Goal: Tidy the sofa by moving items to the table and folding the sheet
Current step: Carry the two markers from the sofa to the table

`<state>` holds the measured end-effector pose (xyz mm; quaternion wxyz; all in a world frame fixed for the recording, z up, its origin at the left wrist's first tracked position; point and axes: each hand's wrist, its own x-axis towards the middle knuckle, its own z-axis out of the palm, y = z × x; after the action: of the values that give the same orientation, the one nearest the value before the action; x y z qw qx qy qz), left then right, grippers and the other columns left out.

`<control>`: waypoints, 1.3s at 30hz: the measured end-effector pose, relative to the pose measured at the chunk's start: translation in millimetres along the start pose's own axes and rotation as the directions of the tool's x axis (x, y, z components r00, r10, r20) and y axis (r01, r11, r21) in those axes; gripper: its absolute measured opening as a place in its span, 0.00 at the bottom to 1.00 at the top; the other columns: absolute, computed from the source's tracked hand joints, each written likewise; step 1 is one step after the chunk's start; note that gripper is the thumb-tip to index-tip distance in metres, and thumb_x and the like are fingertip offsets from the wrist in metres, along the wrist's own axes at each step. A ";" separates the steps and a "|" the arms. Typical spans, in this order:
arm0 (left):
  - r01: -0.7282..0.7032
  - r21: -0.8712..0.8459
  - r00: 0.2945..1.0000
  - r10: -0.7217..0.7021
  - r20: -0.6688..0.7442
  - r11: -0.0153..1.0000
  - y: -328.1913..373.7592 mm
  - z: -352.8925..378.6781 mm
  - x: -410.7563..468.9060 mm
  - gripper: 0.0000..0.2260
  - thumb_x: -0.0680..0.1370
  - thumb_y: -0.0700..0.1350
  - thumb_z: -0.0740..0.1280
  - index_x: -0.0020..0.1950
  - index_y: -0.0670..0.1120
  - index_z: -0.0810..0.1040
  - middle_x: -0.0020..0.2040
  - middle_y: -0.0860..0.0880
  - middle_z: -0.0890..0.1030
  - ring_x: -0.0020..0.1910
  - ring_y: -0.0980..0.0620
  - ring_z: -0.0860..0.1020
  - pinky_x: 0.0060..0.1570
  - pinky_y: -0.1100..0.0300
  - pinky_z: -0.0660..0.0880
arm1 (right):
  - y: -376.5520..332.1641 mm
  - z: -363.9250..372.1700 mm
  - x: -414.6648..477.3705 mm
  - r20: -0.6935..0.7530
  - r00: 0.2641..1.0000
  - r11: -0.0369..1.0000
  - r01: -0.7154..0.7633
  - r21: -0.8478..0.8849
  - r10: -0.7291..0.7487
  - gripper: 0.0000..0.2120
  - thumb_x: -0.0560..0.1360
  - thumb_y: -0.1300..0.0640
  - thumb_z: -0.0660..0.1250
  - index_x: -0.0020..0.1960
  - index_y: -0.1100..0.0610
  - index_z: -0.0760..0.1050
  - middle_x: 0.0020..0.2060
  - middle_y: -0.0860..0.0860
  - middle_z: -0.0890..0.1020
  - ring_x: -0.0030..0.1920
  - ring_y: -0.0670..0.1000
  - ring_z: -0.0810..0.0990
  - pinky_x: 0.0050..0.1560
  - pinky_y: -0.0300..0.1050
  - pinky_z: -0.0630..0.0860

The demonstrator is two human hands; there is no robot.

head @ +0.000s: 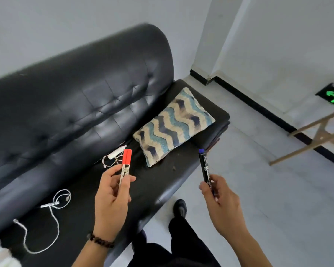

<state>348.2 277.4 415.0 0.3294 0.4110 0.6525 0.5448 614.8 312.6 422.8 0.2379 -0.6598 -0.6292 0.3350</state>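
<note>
Black leather sofa is seen from above, only partly cleared. Two items are held above it. A white marker with a red cap is pinched upright between the thumb and fingers of the left hand. A black marker with a blue end is gripped low on its barrel by the right hand, which is held over the grey floor just past the seat's front edge. Neither marker is yet set on a tabletop, and no tabletop is shown in the view.

Three things are left on the seat: a long white charging cable lying in loose loops towards the left end, a short white cable with a plug-like body close to the backrest, and a zigzag-patterned blue and beige cushion at the right end. A scrap of white fabric is glimpsed at the lower left corner; whether it is the sheet cannot be told.

The task is judged to be at an early stage: both markers are to be carried away, the cables are to be gathered, and the folding is not yet begun.
</note>
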 end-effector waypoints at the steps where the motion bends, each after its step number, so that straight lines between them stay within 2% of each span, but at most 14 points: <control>1: 0.021 0.008 0.999 -0.021 0.048 1.000 -2.3 12.0 -4.1 0.10 0.80 0.49 0.64 0.61 0.58 0.73 0.46 0.49 0.84 0.27 0.52 0.73 0.26 0.64 0.71 | 13.4 -9.2 -17.4 -0.025 0.999 0.999 -0.042 -0.006 0.042 0.05 0.80 0.43 0.62 0.52 0.33 0.67 0.40 0.41 0.81 0.37 0.44 0.78 0.36 0.39 0.74; 3: 0.013 0.041 0.986 -0.020 0.164 0.999 4.2 42.1 -9.7 0.10 0.80 0.47 0.63 0.60 0.58 0.73 0.46 0.51 0.84 0.27 0.53 0.74 0.26 0.65 0.71 | 38.8 -32.4 -51.0 -0.109 0.984 0.990 -0.138 0.028 0.141 0.04 0.80 0.43 0.63 0.53 0.35 0.68 0.39 0.40 0.81 0.36 0.44 0.78 0.36 0.41 0.74; 5: -0.042 0.039 0.957 0.029 0.290 0.998 22.0 80.0 -13.0 0.11 0.79 0.50 0.63 0.61 0.55 0.73 0.46 0.52 0.84 0.27 0.54 0.74 0.26 0.65 0.72 | 66.4 -59.4 -79.4 -0.214 0.947 0.970 -0.226 0.093 0.241 0.05 0.79 0.42 0.63 0.54 0.37 0.70 0.39 0.40 0.81 0.36 0.44 0.78 0.36 0.43 0.74; 7: -0.129 0.023 0.907 0.108 0.406 0.991 44.3 127.0 -16.4 0.13 0.78 0.51 0.63 0.62 0.51 0.73 0.46 0.51 0.84 0.27 0.54 0.74 0.28 0.65 0.73 | 94.9 -87.1 -103.8 -0.326 0.888 0.945 -0.287 0.158 0.325 0.05 0.79 0.42 0.63 0.54 0.38 0.71 0.39 0.39 0.81 0.38 0.44 0.78 0.39 0.46 0.76; 10: -0.269 -0.020 0.807 0.236 0.542 0.963 79.6 209.2 -32.2 0.14 0.79 0.50 0.63 0.63 0.48 0.72 0.46 0.50 0.83 0.28 0.53 0.74 0.28 0.64 0.73 | 142.7 -128.7 -132.5 -0.468 0.776 0.904 -0.329 0.273 0.423 0.03 0.79 0.44 0.64 0.52 0.38 0.71 0.36 0.42 0.80 0.35 0.46 0.76 0.36 0.48 0.75; 14: -0.356 -0.076 0.670 0.311 0.674 0.931 110.3 320.5 -85.8 0.15 0.80 0.51 0.65 0.65 0.48 0.71 0.46 0.51 0.83 0.29 0.53 0.76 0.28 0.66 0.74 | 211.7 -187.7 -168.7 -0.558 0.662 0.865 -0.353 0.357 0.501 0.04 0.80 0.45 0.63 0.50 0.36 0.69 0.35 0.45 0.79 0.32 0.48 0.73 0.32 0.40 0.70; 18: -0.354 -0.104 0.589 0.308 0.747 0.930 130.1 416.9 -152.4 0.15 0.78 0.48 0.66 0.64 0.49 0.71 0.45 0.49 0.84 0.31 0.53 0.77 0.31 0.65 0.77 | 271.8 -260.2 -194.8 -0.607 0.579 0.839 -0.374 0.396 0.544 0.06 0.81 0.46 0.63 0.49 0.35 0.68 0.36 0.47 0.79 0.33 0.49 0.73 0.33 0.42 0.70; 21: -0.337 -0.103 0.518 0.276 0.809 0.936 147.2 465.8 -194.3 0.17 0.76 0.49 0.67 0.64 0.49 0.72 0.45 0.48 0.83 0.31 0.50 0.78 0.33 0.62 0.78 | 303.2 -309.7 -208.0 -0.628 0.516 0.812 -0.398 0.427 0.583 0.06 0.80 0.46 0.63 0.49 0.35 0.68 0.38 0.46 0.79 0.35 0.49 0.75 0.32 0.40 0.70; 24: -0.297 -0.082 0.501 0.228 0.835 0.951 154.3 508.9 -215.7 0.18 0.75 0.52 0.68 0.64 0.53 0.72 0.46 0.49 0.83 0.32 0.48 0.79 0.34 0.59 0.79 | 333.4 -347.5 -205.1 -0.615 0.488 0.785 -0.389 0.482 0.619 0.04 0.80 0.43 0.63 0.51 0.33 0.69 0.43 0.46 0.81 0.40 0.49 0.79 0.38 0.48 0.78; 26: -0.268 -0.046 0.512 0.182 0.840 0.962 148.6 540.9 -220.6 0.18 0.74 0.54 0.68 0.63 0.56 0.73 0.47 0.50 0.83 0.32 0.48 0.79 0.32 0.60 0.78 | 360.0 -368.2 -193.5 -0.601 0.494 0.778 -0.395 0.488 0.628 0.04 0.80 0.44 0.63 0.51 0.35 0.70 0.43 0.47 0.82 0.41 0.50 0.79 0.39 0.50 0.78; 29: -0.236 0.004 0.534 0.127 0.836 0.972 131.8 595.3 -221.3 0.16 0.74 0.56 0.68 0.61 0.61 0.73 0.47 0.51 0.83 0.31 0.49 0.79 0.32 0.61 0.77 | 404.1 -400.6 -166.8 -0.565 0.497 0.752 -0.421 0.506 0.659 0.03 0.79 0.43 0.64 0.53 0.38 0.71 0.41 0.40 0.83 0.41 0.44 0.80 0.35 0.43 0.76; 32: -0.207 0.018 0.540 0.099 0.836 0.978 124.2 668.3 -221.3 0.13 0.74 0.55 0.69 0.57 0.64 0.73 0.45 0.51 0.83 0.29 0.52 0.78 0.30 0.66 0.75 | 450.2 -443.0 -136.3 -0.545 0.473 0.722 -0.457 0.520 0.692 0.06 0.78 0.40 0.64 0.53 0.38 0.72 0.43 0.33 0.82 0.45 0.36 0.80 0.39 0.35 0.72; 36: -0.200 0.013 0.486 0.088 0.869 0.980 150.4 795.2 -231.4 0.13 0.74 0.56 0.67 0.57 0.61 0.73 0.46 0.48 0.82 0.31 0.49 0.77 0.30 0.66 0.76 | 508.3 -529.3 -104.3 -0.544 0.412 0.679 -0.518 0.520 0.731 0.05 0.78 0.40 0.65 0.52 0.38 0.72 0.41 0.36 0.83 0.45 0.33 0.78 0.39 0.32 0.71; 39: -0.151 -0.062 0.429 0.122 0.895 0.987 195.6 895.0 -244.7 0.14 0.74 0.53 0.68 0.59 0.54 0.75 0.46 0.49 0.84 0.29 0.51 0.77 0.27 0.66 0.74 | 541.2 -599.8 -88.2 -0.590 0.339 0.668 -0.521 0.531 0.733 0.07 0.77 0.41 0.66 0.53 0.40 0.74 0.42 0.37 0.84 0.44 0.34 0.79 0.40 0.33 0.71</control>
<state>1277.4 465.7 433.2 0.5735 0.6923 0.3517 0.2610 1423.9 238.4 434.6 0.4121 -0.8899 -0.1100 0.1616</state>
